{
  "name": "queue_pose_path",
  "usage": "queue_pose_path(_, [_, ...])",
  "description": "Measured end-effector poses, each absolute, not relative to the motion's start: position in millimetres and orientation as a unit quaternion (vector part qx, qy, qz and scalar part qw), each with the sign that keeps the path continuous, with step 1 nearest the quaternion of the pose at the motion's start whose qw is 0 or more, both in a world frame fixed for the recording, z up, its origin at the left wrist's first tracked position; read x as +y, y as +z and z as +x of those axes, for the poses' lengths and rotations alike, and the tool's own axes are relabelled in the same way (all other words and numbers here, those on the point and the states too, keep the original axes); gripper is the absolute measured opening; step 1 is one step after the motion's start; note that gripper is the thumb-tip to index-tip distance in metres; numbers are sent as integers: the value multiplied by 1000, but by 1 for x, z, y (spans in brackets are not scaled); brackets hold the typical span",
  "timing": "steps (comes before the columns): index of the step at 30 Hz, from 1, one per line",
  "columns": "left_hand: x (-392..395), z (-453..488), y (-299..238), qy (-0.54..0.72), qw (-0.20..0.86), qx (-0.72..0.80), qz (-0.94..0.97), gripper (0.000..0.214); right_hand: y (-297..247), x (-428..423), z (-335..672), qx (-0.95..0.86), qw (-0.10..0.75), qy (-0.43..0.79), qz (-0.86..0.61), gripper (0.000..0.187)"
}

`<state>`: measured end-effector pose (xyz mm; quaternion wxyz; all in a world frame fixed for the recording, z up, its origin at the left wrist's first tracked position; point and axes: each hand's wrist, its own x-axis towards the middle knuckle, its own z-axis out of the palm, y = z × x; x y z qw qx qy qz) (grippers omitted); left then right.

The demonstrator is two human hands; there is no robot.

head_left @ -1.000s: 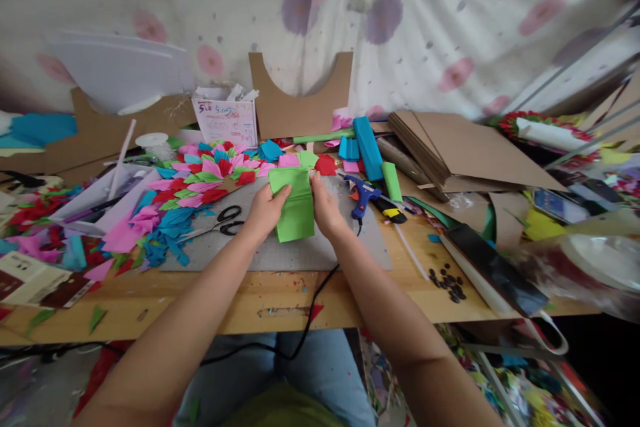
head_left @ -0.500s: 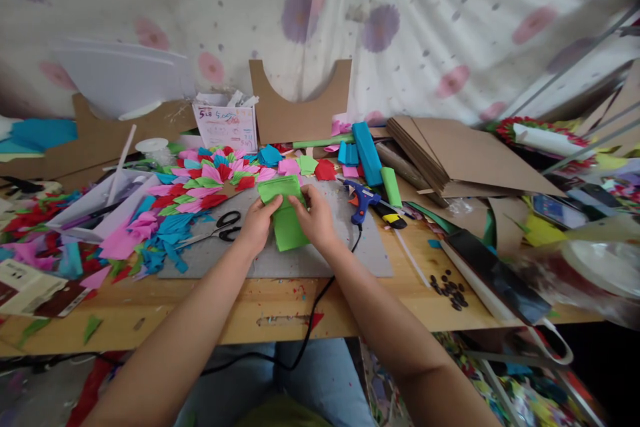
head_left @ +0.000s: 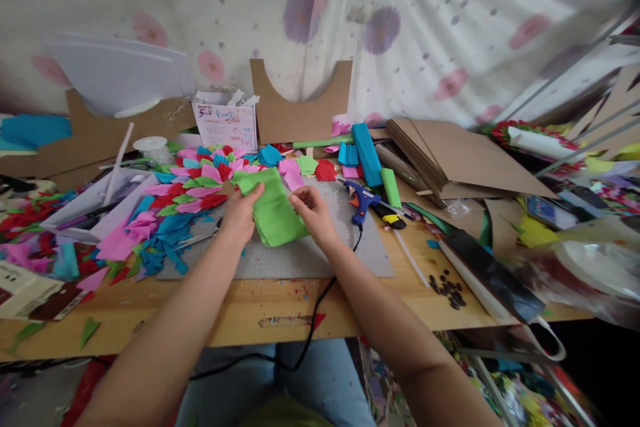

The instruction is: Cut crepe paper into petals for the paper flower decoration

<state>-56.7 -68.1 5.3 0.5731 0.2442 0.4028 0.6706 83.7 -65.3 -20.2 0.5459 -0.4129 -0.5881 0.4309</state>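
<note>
A folded sheet of bright green crepe paper is held up over a grey work board. My left hand is closed on its left side, with the thumb lying on top. At the right edge of the paper, my right hand pinches with thumb and fingers. Scissors lie beside my left hand, their handles mostly hidden behind it. To the right of my right hand rests a blue glue gun, its black cord running down over the table's front edge.
Colourful paper petals heap up on the left around a white box. On the right are a yellow-black cutter, blue paper roll, stacked cardboard, black pieces and a phone-like black object.
The green paper has been spread wider and tilted. My left hand has moved left, now covering the scissor handles; my right hand has shifted to the paper's right edge.
</note>
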Motion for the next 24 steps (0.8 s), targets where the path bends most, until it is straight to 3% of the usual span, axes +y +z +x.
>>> queue_pose_path(5, [-49,-118,50,753,473,393,234,13,-15,-59,94,-623,499,360,-484,14])
queue_pose_path(10, [-42,-169,99,820,215,367,382,16,-8,-65,65,-805,289,296,-426,13])
queue_pose_path(13, [-48,-183,113,767,151,415,465,21,-7,-72,34,-901,193,203,-330,25])
queue_pose_path(16, [-59,-185,112,750,169,416,486,26,-9,-74,9,-937,127,109,-306,32])
queue_pose_path(24, [-71,-156,70,626,409,494,443,31,7,-74,-3,-949,-2,6,-316,27])
